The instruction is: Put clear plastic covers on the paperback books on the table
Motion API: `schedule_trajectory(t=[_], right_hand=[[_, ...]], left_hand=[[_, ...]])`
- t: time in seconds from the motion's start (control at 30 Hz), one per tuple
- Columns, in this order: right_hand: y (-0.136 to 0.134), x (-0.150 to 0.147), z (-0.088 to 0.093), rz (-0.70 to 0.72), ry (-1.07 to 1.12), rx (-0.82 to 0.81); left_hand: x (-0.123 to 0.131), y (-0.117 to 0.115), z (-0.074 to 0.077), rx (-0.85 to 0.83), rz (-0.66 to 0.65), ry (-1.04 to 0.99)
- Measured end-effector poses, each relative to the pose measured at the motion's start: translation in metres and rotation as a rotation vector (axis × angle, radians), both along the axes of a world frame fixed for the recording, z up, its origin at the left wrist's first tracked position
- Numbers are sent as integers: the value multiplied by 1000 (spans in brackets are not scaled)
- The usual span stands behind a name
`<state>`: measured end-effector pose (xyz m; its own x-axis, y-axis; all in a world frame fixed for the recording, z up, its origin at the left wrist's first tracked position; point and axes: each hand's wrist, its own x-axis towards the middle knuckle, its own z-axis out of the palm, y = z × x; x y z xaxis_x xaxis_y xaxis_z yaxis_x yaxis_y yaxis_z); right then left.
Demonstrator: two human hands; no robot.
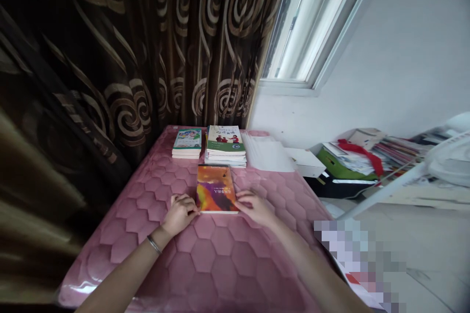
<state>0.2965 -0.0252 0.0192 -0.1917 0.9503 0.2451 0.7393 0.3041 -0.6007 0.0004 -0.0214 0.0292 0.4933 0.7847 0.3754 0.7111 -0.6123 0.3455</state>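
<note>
An orange and purple paperback book (pixel 216 187) lies flat on the pink surface with a hexagon pattern (pixel 205 264). My left hand (pixel 179 212), a bracelet at its wrist, has its fingers curled against the book's lower left corner. On the opposite side, my right hand (pixel 256 207) grips the lower right edge with thumb and fingertips. Behind the paperback stands a stack of workbooks (pixel 224 144), the top one white and green with cartoon figures. A smaller pile of green-covered books (pixel 187 142) sits to the left of that stack.
Clear plastic sheeting (pixel 270 154) lies right of the workbooks, near a white box (pixel 306 161). Patterned curtains (pixel 179 49) hang along the back and left. Papers with a red cloth (pixel 362 154) and a white fan (pixel 448 156) are at the right.
</note>
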Motion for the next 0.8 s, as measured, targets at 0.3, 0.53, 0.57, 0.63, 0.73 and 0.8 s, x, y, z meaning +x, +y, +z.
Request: schedule_trajectory(t=[0.3,0.53,0.57,0.63,0.73,0.8], right_hand=[[114,-30,24,-127,-214,-41],[145,-46,19,-139,-327,-72],[146,-47,19,-145,-341,-76],[148,-48,20,-161,-367,-91],[147,-48,22,-179,-402,-121],[144,-42,23,-188,-412,-138]], left_hand=[[43,-9,15,167,-13,294],[62,-6,-3,177,-9,309],[61,-6,-4,184,-11,311],[61,-7,-5,194,-22,319],[56,-10,-2,209,-38,330],[49,-12,0,221,-42,334]])
